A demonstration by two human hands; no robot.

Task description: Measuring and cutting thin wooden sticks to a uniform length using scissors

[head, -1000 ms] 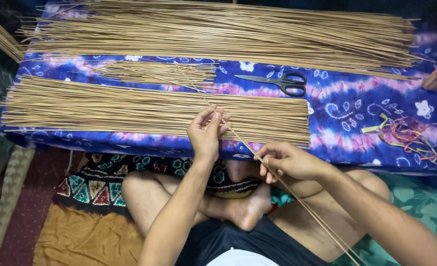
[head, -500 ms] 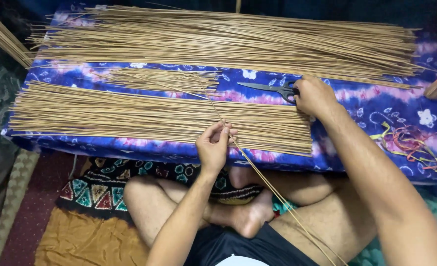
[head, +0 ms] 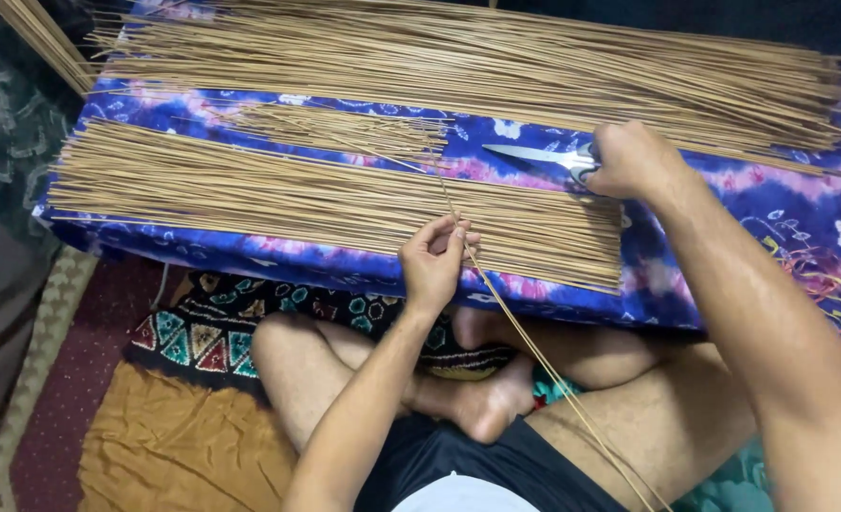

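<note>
My left hand (head: 433,258) pinches one long thin stick (head: 534,356) that slants down over my crossed legs toward the lower right. Its upper end lies over the near bundle of tan sticks (head: 278,194) on the blue and purple patterned cloth (head: 714,232). My right hand (head: 634,159) is closed around the handles of a pair of scissors (head: 534,155), whose silver blades point left across the cloth. A small loose bunch of short sticks (head: 335,128) lies just left of the blades.
A large pile of long sticks (head: 496,62) fills the far side of the cloth. Tangled coloured strings (head: 823,275) lie at the right. Patterned mats (head: 202,332) and an orange cloth (head: 164,446) cover the floor by my knees.
My right hand let go of the stick, reached up to the right and closed on the scissors. My left hand kept hold of the stick.
</note>
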